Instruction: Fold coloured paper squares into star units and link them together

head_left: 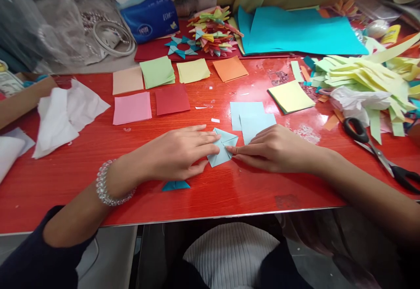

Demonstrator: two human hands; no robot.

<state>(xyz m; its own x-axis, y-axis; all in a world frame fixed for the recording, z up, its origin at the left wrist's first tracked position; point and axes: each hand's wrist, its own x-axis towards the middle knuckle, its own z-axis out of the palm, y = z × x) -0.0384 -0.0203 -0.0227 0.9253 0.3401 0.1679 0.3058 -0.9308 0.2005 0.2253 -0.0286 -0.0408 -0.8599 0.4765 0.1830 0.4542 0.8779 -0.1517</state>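
Note:
A light blue sheet of paper [220, 160], folded with creases meeting near its middle, lies on the red table. My left hand [177, 151] rests palm down at its left edge, fingers stretched out and slightly apart on the paper. At the right edge, my right hand [275, 149] has its index finger and thumb closed at a folded flap, the other fingers curled. Two light blue square sheets [254, 120] lie flat just beyond my right hand. Partly hidden below my left hand is a small folded teal paper piece [176, 186].
Stacks of pink [132, 108], red [173, 99], green [158, 72] and orange paper [230, 68] sit behind my hands. Scissors [380, 153] and a heap of paper strips [364, 77] lie right. Crumpled tissue [62, 116] is left; a folded paper ring [182, 47] stands at the back.

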